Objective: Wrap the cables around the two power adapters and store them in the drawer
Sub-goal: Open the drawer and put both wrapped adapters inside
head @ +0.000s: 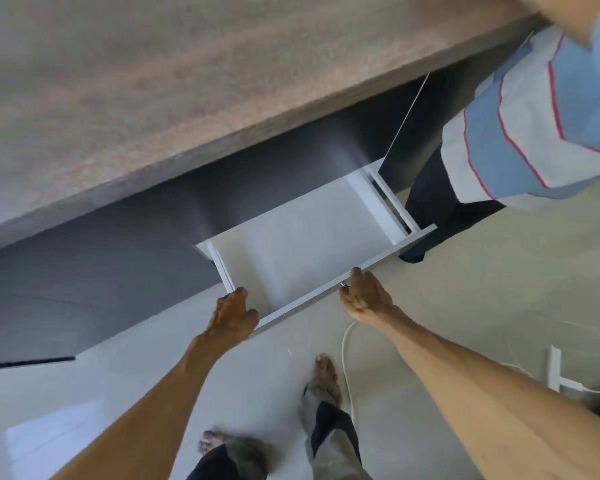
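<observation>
Left hand [234, 311] grips the near corner of the white, shallow, pulled-out drawer [378, 209], fingers curled over its front panel; right hand [366, 296] holds the same front edge farther along, fingers bent over the rim beside a small metal fitting. Both hands sit on the front panel, a placement that suits sliding the drawer evenly on its runners. The drawer stands open beneath the speckled grey-brown counter [153, 98] and its dark cabinet face; the visible white floor of the drawer shows nothing in it. No power adapter can be identified in view. A thin white cable [344, 344] trails over the pale floor below the right wrist; what it joins is hidden. A second person in a blue-and-white striped shirt [534, 116] stands beside the drawer.
</observation>
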